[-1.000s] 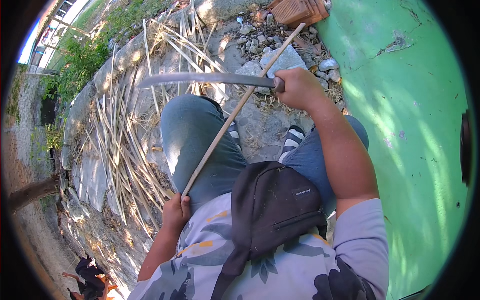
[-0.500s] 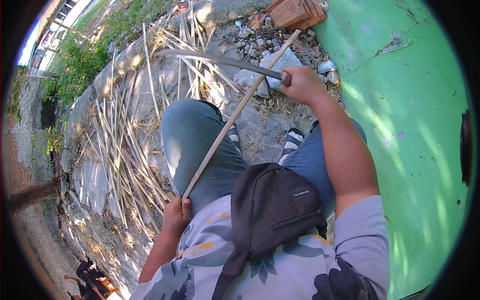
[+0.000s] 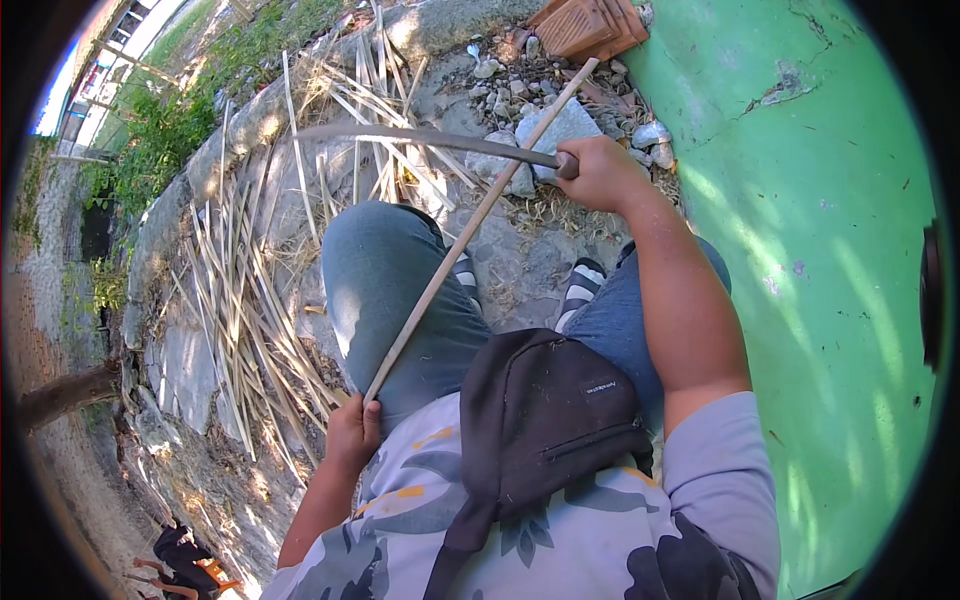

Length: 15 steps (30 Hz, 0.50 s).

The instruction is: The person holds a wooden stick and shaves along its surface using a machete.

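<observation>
My left hand (image 3: 353, 432) is closed around the near end of a long, thin wooden stick (image 3: 440, 275), close to my left hip. The stick slants up and away to the right across my left thigh, its far end above the rubble. In my right hand (image 3: 607, 174) is the handle of a long curved machete (image 3: 430, 137), gripped firmly. Its blade points left and crosses the stick near the handle; whether the two touch, I cannot tell. Motion blurs the blade's tip.
Many split strips (image 3: 250, 310) lie heaped on the stony ground to the left, with another pile (image 3: 385, 130) farther off. Stones (image 3: 560, 128) and an orange-brown tile (image 3: 590, 28) sit ahead. A cracked green floor (image 3: 820, 250) spreads along the right. Another person (image 3: 180, 560) is at lower left.
The machete's blade has dropped a little, its tip toward me and left. My right hand has shifted slightly the same way. My left hand keeps its grip on the stick.
</observation>
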Each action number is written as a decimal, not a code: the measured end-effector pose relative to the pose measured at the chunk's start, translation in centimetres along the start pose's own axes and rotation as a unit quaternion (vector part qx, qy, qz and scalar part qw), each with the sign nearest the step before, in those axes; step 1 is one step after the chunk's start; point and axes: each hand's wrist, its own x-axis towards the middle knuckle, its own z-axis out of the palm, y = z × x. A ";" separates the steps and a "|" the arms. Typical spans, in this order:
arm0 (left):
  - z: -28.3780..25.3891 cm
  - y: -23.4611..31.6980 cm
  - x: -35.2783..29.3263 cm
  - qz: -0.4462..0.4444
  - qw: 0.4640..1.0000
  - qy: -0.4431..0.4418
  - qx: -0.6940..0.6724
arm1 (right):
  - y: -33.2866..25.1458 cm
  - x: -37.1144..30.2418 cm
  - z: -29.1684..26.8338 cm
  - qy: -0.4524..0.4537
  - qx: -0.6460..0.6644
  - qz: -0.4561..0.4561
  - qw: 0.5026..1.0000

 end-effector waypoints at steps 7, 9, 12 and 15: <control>-0.2 -0.2 0.0 -0.015 1.000 -0.004 0.010 | -0.4 -0.3 -0.2 0.077 0.003 0.012 0.997; -0.4 0.3 0.1 -0.015 1.000 -0.006 0.007 | -1.4 -0.6 0.0 0.043 0.040 -0.015 0.998; -0.3 -0.5 0.2 -0.013 1.000 -0.009 0.010 | -2.4 -0.5 0.2 0.036 -0.018 -0.055 0.998; -0.3 0.1 -0.1 -0.016 1.000 -0.015 0.010 | -0.7 -0.3 -0.7 0.000 -0.004 0.033 0.999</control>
